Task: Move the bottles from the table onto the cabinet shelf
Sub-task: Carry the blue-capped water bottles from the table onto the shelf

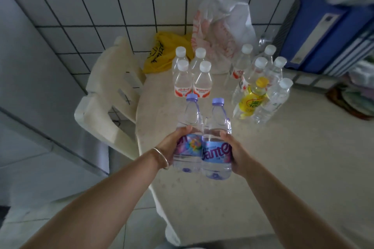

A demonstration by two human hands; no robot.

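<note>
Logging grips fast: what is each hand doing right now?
Left hand: closed on the left clear plastic purple-capped bottle.
Right hand: closed on the right clear plastic purple-capped bottle.

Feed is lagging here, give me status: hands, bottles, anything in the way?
Left hand and right hand each grip one purple-capped bottle, pair pressed together. Clear bottles and yellow bottle remain on table. No obstruction visible.

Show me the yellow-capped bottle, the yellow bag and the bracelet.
Yellow-capped bottle (253,97), head view, on its yellow label.
Yellow bag (162,50), head view, on its crumpled middle.
Bracelet (162,156), head view, on the band at the left wrist.
</note>
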